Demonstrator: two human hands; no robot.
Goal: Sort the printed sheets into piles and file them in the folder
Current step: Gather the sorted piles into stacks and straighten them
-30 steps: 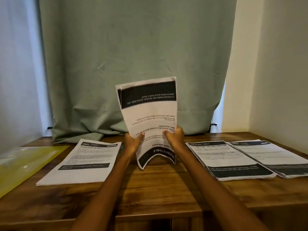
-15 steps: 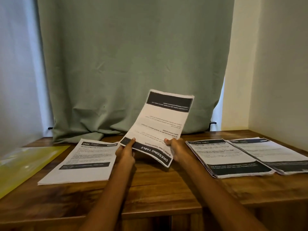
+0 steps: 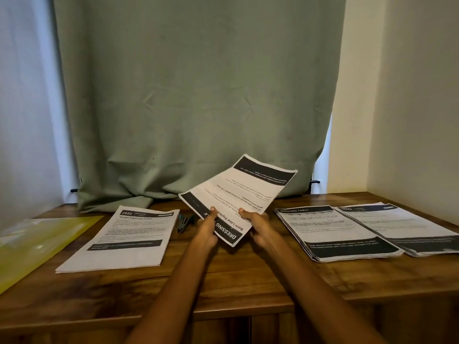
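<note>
left hand [image 3: 208,230] + right hand [image 3: 258,225]: both pinch sheet [image 3: 238,197] by near edge | sheet: held tilted above table [image 3: 236,276], upside down, header "DRESSING TABLE", likely being matched to the same-titled pile [image 3: 332,234] at right | folder [image 3: 37,242]: far left, flat

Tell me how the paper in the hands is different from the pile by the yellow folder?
The held sheets are tilted up off the table; the left pile lies flat. The held sheets read DRESSING TABLE, upside down; the left pile is headed 2652, upright. Both are white with dark bands.
</note>
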